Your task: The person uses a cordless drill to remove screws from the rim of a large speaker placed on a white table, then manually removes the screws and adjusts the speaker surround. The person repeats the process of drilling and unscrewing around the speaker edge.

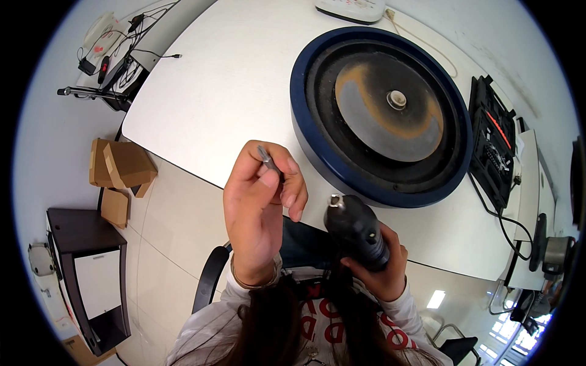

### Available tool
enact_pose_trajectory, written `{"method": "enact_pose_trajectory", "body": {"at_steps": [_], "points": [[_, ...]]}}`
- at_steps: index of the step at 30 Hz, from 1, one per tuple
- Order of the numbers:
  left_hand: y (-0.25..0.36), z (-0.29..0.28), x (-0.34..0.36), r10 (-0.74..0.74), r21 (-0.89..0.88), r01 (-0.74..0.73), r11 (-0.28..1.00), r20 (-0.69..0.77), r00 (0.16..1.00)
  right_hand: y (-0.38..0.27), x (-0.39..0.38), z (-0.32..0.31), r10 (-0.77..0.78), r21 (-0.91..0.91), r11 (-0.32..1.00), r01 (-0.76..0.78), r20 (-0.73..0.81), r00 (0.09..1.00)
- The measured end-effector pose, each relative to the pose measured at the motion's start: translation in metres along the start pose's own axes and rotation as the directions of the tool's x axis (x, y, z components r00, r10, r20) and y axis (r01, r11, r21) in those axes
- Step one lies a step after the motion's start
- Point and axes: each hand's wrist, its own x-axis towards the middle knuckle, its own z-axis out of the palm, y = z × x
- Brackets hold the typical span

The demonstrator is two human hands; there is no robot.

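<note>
White table [232,91] fills the far side, pale tiled floor [177,226] near left with cardboard boxes [122,168] and a dark cabinet [85,268]. Blue-rimmed round basin [381,116] on the table holds a grey disc [384,113] stained orange. Left hand [262,207] pinches a thin metal bit [268,161]; right hand [378,262] wraps a black rotary tool [357,232], just right of it.
</note>
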Motion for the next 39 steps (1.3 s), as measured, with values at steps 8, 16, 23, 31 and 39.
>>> {"method": "enact_pose_trajectory", "body": {"at_steps": [8, 16, 23, 31, 39], "points": [[-0.011, -0.021, -0.003, 0.025, -0.020, -0.024, 1.000, 0.080, 0.996, -0.003, -0.001, -0.001, 0.033, -0.145, 0.989, -0.036, -0.026, 0.999], [-0.025, -0.011, -0.013, 0.037, 0.147, -0.042, 0.988, 0.040, 0.999, -0.003, -0.002, 0.003, -0.027, -0.181, 0.983, 0.010, -0.090, 0.996], [-0.028, -0.013, -0.021, -0.067, 0.140, 0.062, 0.988, 0.032, 0.997, -0.009, 0.001, 0.005, 0.103, -0.136, 0.983, -0.120, -0.127, 0.987], [-0.031, -0.014, -0.023, 0.006, 0.130, -0.005, 0.991, -0.006, 1.000, -0.011, 0.004, 0.001, 0.087, -0.083, 0.992, -0.092, -0.067, 0.994], [-0.033, -0.010, -0.028, 0.007, 0.073, -0.004, 0.997, -0.043, 0.999, -0.005, 0.000, 0.004, 0.057, -0.105, 0.992, -0.066, -0.093, 0.994]]}}
